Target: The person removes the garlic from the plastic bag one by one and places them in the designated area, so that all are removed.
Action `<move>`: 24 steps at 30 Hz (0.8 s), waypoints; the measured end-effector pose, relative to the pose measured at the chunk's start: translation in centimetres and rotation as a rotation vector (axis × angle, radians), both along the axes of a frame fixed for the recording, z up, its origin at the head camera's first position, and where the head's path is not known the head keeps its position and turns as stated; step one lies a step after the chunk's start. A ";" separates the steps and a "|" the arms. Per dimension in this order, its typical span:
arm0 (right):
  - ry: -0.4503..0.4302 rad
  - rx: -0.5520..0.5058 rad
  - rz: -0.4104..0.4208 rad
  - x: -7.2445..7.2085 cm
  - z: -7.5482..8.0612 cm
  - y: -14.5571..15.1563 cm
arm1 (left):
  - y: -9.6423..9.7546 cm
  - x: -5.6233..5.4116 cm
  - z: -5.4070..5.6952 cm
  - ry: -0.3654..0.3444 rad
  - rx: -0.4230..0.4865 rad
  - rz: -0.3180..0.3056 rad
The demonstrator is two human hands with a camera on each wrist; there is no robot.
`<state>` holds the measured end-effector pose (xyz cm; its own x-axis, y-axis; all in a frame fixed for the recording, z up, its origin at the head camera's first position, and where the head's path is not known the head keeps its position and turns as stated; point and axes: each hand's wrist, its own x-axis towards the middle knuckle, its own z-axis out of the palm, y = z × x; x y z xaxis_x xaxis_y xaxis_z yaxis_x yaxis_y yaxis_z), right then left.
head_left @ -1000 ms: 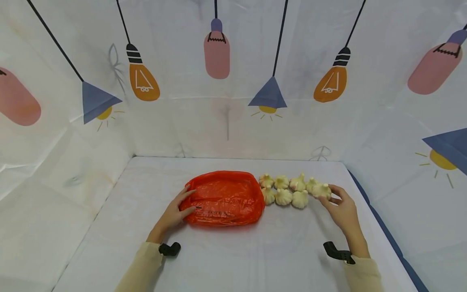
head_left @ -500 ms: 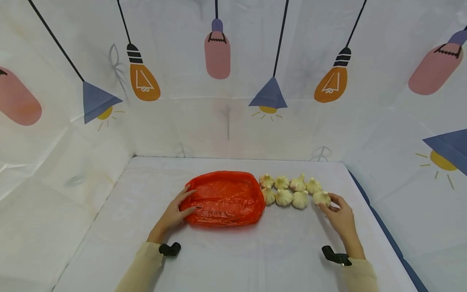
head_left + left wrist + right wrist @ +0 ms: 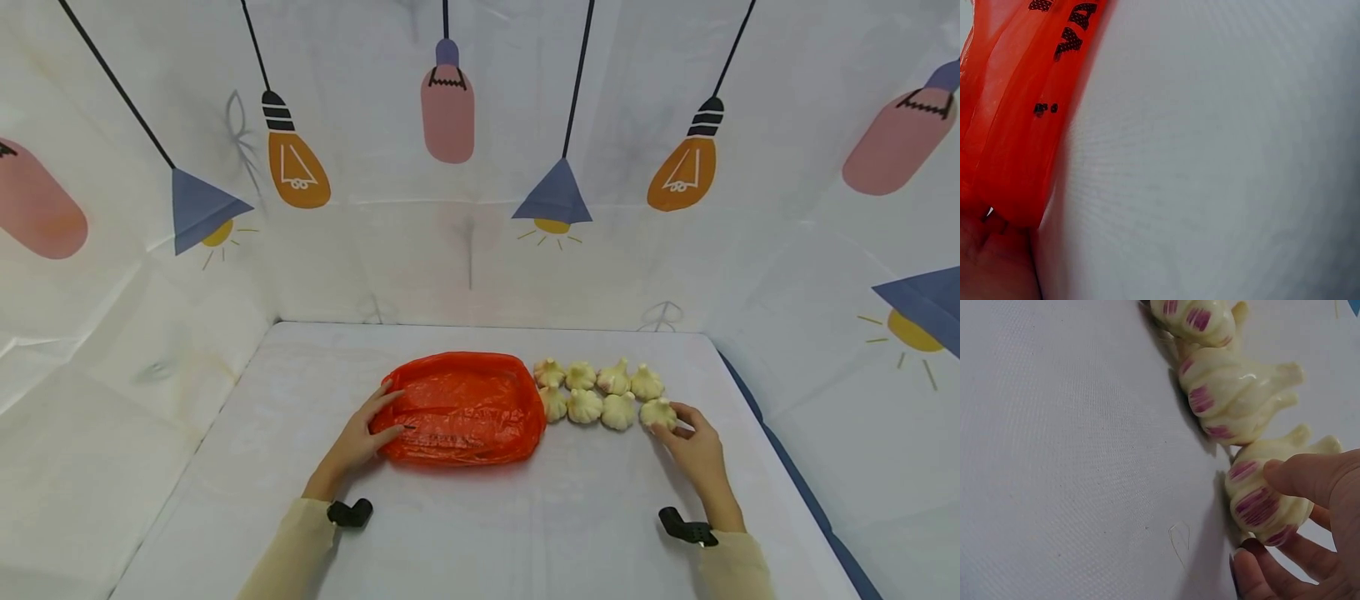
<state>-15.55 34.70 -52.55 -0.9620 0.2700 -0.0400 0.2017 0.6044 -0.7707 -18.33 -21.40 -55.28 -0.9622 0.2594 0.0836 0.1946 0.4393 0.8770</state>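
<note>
At the right end of the near row, my right hand [image 3: 699,450] holds a pale garlic bulb [image 3: 657,413] between thumb and fingers. In the right wrist view, the thumb presses this purple-streaked bulb's side, fingers curl round the other, and its underside is right at the table. Beside it, several more garlic bulbs [image 3: 584,407] form two rows. My left hand [image 3: 354,437] rests on the left edge of a rounded red plastic bag [image 3: 461,408], thumb and fingers spread over it. Dark print shows on the red plastic [image 3: 1029,125] in the left wrist view. The bag's contents are hidden.
The white table [image 3: 457,533] runs back to a pale wall sheet [image 3: 420,267] printed with hanging lamps. Each wrist carries a black camera mount [image 3: 350,512]. Along the table's right side runs a blue edge [image 3: 795,483].
My right hand has brought the garlic bulb towards me and slightly left, from over the far row to the near row's end. The left hand and red bag stay put.
</note>
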 end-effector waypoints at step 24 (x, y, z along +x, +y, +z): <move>0.022 0.031 0.066 -0.4 -0.2 -0.6 | 0.0 0.0 0.0 -0.050 0.010 0.002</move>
<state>-15.91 34.05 -52.72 -0.9784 0.2066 -0.0110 0.1436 0.6396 -0.7552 -18.35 -21.38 -55.24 -0.9658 0.2564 0.0381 0.1495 0.4308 0.8900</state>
